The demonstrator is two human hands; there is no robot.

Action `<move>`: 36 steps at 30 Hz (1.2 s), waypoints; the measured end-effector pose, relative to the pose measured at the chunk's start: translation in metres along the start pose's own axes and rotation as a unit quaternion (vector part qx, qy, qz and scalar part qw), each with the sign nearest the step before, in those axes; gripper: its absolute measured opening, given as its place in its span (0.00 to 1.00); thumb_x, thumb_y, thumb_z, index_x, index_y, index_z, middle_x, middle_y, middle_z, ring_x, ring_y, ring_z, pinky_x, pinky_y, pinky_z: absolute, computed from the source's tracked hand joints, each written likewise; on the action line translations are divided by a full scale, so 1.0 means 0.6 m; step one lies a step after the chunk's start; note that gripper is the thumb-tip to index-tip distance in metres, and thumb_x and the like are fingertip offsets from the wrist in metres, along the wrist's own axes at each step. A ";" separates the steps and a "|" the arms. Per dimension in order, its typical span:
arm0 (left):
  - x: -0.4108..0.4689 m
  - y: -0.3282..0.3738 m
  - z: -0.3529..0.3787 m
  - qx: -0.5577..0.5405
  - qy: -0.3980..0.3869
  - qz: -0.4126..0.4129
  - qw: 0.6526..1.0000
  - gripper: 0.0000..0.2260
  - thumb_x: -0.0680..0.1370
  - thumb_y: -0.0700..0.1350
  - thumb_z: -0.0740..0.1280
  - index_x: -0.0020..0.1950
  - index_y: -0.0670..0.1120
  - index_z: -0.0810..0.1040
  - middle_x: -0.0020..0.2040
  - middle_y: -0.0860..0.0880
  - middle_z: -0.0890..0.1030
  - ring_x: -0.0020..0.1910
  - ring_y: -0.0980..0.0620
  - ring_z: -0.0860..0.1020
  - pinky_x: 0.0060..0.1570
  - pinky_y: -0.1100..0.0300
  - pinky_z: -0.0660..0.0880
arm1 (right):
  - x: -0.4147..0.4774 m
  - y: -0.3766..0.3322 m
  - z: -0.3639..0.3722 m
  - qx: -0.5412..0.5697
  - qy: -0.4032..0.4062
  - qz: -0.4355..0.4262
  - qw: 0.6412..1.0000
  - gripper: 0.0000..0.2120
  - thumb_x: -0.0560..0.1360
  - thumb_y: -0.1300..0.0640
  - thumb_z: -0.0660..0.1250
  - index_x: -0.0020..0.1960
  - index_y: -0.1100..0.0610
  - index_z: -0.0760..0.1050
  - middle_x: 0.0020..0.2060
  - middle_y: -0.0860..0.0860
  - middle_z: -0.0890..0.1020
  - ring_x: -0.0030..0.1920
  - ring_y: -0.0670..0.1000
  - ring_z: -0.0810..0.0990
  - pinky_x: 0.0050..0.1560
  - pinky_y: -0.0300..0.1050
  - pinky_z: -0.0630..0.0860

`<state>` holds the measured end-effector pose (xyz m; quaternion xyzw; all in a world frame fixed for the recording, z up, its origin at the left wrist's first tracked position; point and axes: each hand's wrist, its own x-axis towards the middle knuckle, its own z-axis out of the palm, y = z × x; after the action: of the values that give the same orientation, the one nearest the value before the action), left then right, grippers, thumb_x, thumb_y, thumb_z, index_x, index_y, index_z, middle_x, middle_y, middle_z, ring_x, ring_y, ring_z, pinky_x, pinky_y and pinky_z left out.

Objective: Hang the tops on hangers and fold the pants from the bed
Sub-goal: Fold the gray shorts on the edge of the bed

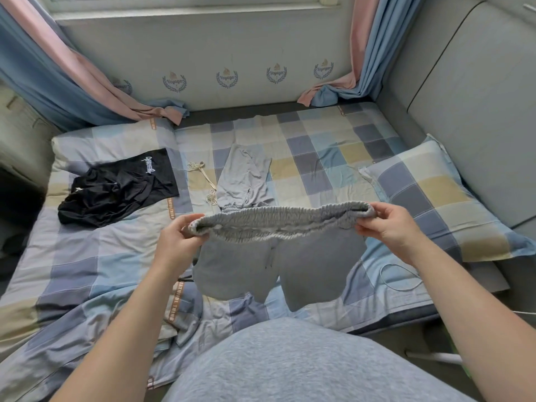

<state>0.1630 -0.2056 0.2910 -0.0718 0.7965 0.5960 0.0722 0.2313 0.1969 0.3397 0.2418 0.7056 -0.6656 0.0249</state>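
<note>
Grey top (290, 367) on the person's torso is filling the bottom centre of the frame, with both bare forearms reaching up from the lower corners. Just above it, the grey shorts (304, 265) are hanging in the air over the near edge of the bed (319, 158), at the centre of the frame. The left hand (177, 239) is pinching the left end of the elastic waistband (278, 221), thumb on top and fingers curled under. The right hand (388, 224) is gripping the right end the same way. The two hands are pulling the waistband out wide, and the two short legs are dangling below it.

Beyond the shorts, a pair of light grey pants (243, 175) is lying flat on the checked sheet at mid frame. A cream cord (203, 175) is lying just to their left. At the left of the frame a crumpled black garment (121, 190) with white lettering is resting partly on a pillow (101, 143). A second checked pillow (435, 192) is lying at the right, with a thin white cable (400, 277) looping below it. Blue and pink curtains (58, 76) are draping down onto the bed in both upper corners.
</note>
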 end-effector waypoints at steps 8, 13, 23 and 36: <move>-0.004 0.002 -0.006 0.159 0.094 0.096 0.978 0.09 0.78 0.51 0.66 0.42 0.47 0.76 0.42 0.45 0.77 0.47 0.44 0.73 0.51 0.44 0.70 | 0.012 0.014 -0.003 -0.289 0.086 -0.167 0.939 0.04 0.78 0.58 0.71 0.48 0.60 0.80 0.45 0.56 0.79 0.48 0.51 0.75 0.52 0.48 0.70; 0.001 0.019 0.004 0.040 0.058 0.013 0.997 0.17 0.81 0.53 0.62 0.46 0.38 0.75 0.40 0.46 0.78 0.41 0.48 0.75 0.45 0.48 0.72 | 0.012 0.014 0.000 -0.264 0.102 -0.127 0.951 0.16 0.80 0.55 0.68 0.36 0.59 0.69 0.25 0.45 0.70 0.29 0.44 0.66 0.33 0.44 0.63; -0.003 0.061 0.079 -0.275 0.011 -0.307 0.911 0.14 0.84 0.48 0.61 0.56 0.40 0.80 0.50 0.41 0.85 0.46 0.45 0.84 0.49 0.51 0.81 | -0.015 -0.011 0.077 0.033 0.050 0.103 0.993 0.05 0.80 0.60 0.64 0.45 0.57 0.73 0.35 0.55 0.77 0.33 0.53 0.77 0.34 0.45 0.75; -0.111 0.177 0.137 -0.206 -0.239 -0.024 0.949 0.15 0.71 0.36 0.67 0.58 0.40 0.73 0.47 0.45 0.79 0.43 0.55 0.79 0.41 0.64 0.76 | -0.120 -0.089 0.165 -0.051 -0.177 -0.118 0.976 0.07 0.78 0.66 0.68 0.52 0.57 0.82 0.44 0.50 0.86 0.44 0.46 0.83 0.46 0.37 0.78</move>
<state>0.2094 -0.0955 0.3812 0.0401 0.6140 0.7446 0.2588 0.2462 0.0808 0.4038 0.0333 0.7464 -0.6594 0.0831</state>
